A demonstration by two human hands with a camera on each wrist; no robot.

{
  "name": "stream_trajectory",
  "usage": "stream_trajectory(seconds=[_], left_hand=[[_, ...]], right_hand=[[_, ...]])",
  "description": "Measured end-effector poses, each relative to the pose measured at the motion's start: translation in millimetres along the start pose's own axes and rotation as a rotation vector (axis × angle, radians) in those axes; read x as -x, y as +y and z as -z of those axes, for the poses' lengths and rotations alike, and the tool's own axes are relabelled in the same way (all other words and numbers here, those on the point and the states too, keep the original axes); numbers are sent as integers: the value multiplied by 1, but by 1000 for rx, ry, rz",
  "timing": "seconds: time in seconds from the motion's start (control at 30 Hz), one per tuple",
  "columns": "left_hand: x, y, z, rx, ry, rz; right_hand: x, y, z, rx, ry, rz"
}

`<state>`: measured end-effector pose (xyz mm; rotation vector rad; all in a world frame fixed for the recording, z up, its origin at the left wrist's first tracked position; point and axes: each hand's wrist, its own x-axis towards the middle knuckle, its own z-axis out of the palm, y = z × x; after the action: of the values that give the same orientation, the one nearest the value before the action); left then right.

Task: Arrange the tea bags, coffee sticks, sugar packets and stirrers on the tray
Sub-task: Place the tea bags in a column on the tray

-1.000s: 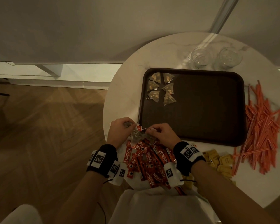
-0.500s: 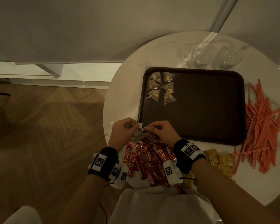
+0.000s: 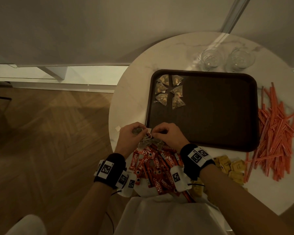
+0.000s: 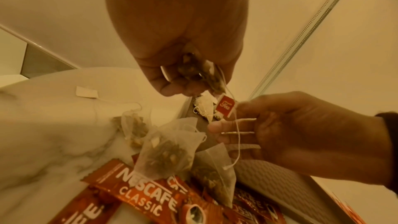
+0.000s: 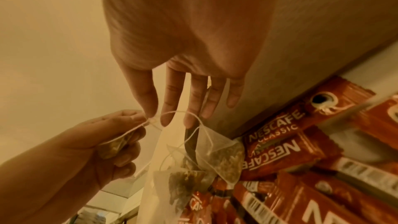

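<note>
My left hand grips a pyramid tea bag just off the near-left corner of the dark brown tray. My right hand pinches its tangled string beside a red tag. More tea bags dangle from the knotted strings below both hands. Several tea bags lie in the tray's far-left corner. Red coffee sticks are heaped under my wrists. Yellow sugar packets and orange stirrers lie to the right.
Two empty glasses stand behind the tray on the round marble table. A loose white tag lies left of my left hand. The table's left edge drops to a wooden floor.
Both hands have crept slightly towards the tray's near edge while still holding the tangled tea bags. The tea bags on the tray have not moved.
</note>
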<state>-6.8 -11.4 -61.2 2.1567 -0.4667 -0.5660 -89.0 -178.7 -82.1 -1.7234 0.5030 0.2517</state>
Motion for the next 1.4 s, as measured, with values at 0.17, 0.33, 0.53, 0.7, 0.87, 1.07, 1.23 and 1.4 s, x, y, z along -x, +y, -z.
stream_trajectory(seconds=[0.17,0.33,0.53,0.7,0.87,1.07,1.23,1.4], left_hand=[[-1,-1,1,-39,-1,-7],[-2,-3,2,-79,-34,-34],[-4,-9,3,-102,-148,-51],[-5,-6,1,-26,-138,-25],[-1,-4,-2,101,-84,37],[2,0,-9,207,-35,49],[1,2,-14,185,-28,75],[2,4,-14,201,-71,107]], right_hand=[[2,-3,1,114,-42,-9],[5,-10,4,89,1,83],[-1,-12,2,77,36,162],[-4,-10,3,43,-3,142],[-4,-9,4,-67,-26,48],[0,-9,6,-207,-100,-52],[1,-5,6,-243,-86,-69],[2,-1,6,-224,-36,-92]])
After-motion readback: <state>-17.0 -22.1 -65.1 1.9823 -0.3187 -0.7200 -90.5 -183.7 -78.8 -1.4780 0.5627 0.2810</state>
